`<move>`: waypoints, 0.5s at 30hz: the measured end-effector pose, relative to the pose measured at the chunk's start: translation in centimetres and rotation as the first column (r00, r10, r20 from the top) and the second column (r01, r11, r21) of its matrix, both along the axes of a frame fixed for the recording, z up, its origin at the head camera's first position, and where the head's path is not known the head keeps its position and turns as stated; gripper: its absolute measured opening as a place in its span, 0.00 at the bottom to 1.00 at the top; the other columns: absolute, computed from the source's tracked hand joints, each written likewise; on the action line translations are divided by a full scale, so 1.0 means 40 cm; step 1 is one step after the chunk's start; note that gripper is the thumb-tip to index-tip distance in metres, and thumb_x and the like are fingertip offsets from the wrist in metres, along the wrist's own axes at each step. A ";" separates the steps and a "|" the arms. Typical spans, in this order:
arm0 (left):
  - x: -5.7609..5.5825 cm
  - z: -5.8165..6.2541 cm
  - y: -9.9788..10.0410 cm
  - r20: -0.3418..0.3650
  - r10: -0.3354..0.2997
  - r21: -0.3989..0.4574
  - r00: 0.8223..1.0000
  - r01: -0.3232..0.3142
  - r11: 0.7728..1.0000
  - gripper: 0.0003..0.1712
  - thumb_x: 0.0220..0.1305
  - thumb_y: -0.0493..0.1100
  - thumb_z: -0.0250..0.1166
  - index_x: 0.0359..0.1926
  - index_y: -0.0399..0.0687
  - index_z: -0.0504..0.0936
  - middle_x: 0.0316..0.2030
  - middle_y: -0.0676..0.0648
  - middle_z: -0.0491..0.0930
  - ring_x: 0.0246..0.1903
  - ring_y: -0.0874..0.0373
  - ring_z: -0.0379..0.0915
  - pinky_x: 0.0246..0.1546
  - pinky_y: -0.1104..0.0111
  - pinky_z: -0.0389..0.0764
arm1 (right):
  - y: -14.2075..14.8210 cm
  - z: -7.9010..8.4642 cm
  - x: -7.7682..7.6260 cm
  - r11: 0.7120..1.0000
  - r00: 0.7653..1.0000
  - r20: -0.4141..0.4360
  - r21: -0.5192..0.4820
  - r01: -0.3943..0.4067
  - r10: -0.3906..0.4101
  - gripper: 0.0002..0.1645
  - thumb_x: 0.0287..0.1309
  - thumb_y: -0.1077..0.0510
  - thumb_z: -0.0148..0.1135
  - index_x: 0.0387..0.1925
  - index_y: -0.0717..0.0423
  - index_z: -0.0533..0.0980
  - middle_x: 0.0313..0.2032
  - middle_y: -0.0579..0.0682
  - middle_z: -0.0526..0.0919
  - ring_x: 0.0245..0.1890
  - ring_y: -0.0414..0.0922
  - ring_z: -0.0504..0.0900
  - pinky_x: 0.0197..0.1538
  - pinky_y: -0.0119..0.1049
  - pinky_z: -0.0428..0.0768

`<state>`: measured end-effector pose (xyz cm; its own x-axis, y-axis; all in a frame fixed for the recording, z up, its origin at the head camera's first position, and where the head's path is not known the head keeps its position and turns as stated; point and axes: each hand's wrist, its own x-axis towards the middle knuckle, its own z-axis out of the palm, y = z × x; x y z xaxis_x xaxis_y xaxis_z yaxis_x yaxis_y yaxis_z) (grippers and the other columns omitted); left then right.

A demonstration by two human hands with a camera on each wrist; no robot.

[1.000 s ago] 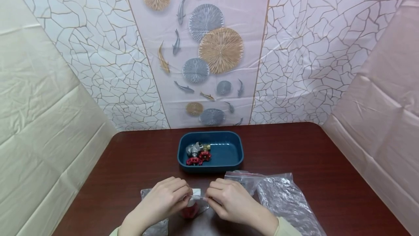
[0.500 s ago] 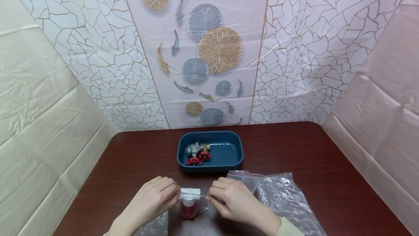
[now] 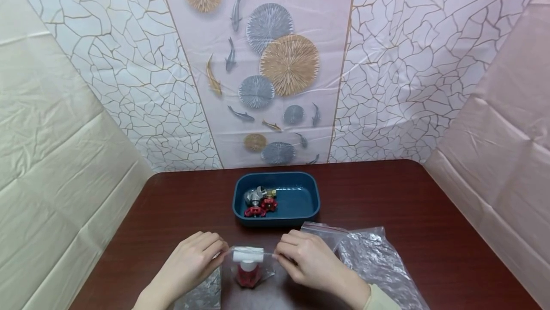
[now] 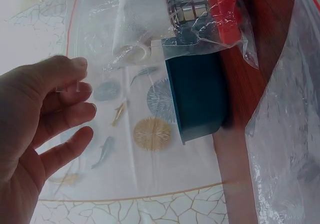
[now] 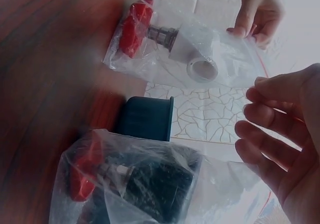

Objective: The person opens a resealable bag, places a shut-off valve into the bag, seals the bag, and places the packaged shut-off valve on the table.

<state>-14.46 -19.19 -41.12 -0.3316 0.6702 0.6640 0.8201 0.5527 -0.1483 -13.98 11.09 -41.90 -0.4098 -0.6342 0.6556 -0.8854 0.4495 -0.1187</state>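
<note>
A clear zip-lock bag [image 3: 267,272] stands between my hands, holding a valve [image 3: 248,276] with a white body and a red handwheel, handwheel down. My left hand [image 3: 191,260] pinches the bag's top edge at its left end. At the right end, my right hand [image 3: 302,260] pinches the same edge, stretched straight between them. The right wrist view shows the valve's white pipe opening [image 5: 203,69] and metal neck [image 5: 162,36] through the film. In the left wrist view the red-striped seal [image 4: 71,28] runs along the bag's top.
Behind the hands, a dark blue tray [image 3: 301,219] holds several red-handled metal valves [image 3: 259,202]. A second bag [image 5: 150,159] with a red-handled valve is beside my right hand. Large clear plastic bags [image 3: 378,262] lie at right; more clear plastic [image 3: 206,295] lies at left.
My left hand has moved left along the bag's top edge, away from my right hand, uncovering the white valve body. The right hand has shifted slightly right.
</note>
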 end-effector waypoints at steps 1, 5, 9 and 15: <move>-0.001 -0.001 0.000 0.002 0.012 -0.009 1.000 -0.012 1.000 0.16 0.78 0.48 0.52 0.35 0.50 0.82 0.31 0.56 0.77 0.29 0.62 0.74 0.31 0.68 0.76 | 0.000 0.001 -0.002 1.000 1.000 -0.012 -0.005 0.001 -0.002 0.04 0.59 0.60 0.68 0.32 0.47 0.81 0.31 0.37 0.78 0.31 0.35 0.74 0.35 0.28 0.75; -0.007 -0.010 0.002 0.000 0.080 -0.059 0.997 -0.080 0.995 0.18 0.80 0.50 0.49 0.35 0.48 0.79 0.30 0.54 0.72 0.25 0.61 0.69 0.27 0.68 0.73 | -0.002 0.007 -0.013 1.000 0.998 -0.066 -0.022 0.016 -0.017 0.03 0.62 0.61 0.65 0.32 0.50 0.82 0.32 0.39 0.78 0.35 0.38 0.77 0.40 0.31 0.78; -0.013 -0.021 0.007 -0.011 0.102 -0.078 0.995 -0.102 0.992 0.20 0.81 0.51 0.47 0.32 0.49 0.75 0.28 0.54 0.68 0.23 0.61 0.64 0.25 0.68 0.70 | -0.001 0.009 -0.021 0.999 0.993 -0.108 -0.020 0.047 -0.048 0.03 0.62 0.60 0.65 0.32 0.50 0.82 0.33 0.39 0.80 0.39 0.40 0.79 0.47 0.35 0.78; -0.017 -0.027 0.015 -0.011 0.085 -0.081 0.996 -0.085 0.993 0.19 0.80 0.50 0.49 0.30 0.50 0.72 0.26 0.55 0.67 0.22 0.61 0.62 0.24 0.68 0.69 | 0.005 0.009 -0.020 0.995 0.992 -0.075 -0.014 0.103 -0.104 0.02 0.59 0.59 0.69 0.31 0.49 0.83 0.32 0.39 0.81 0.41 0.41 0.79 0.55 0.41 0.76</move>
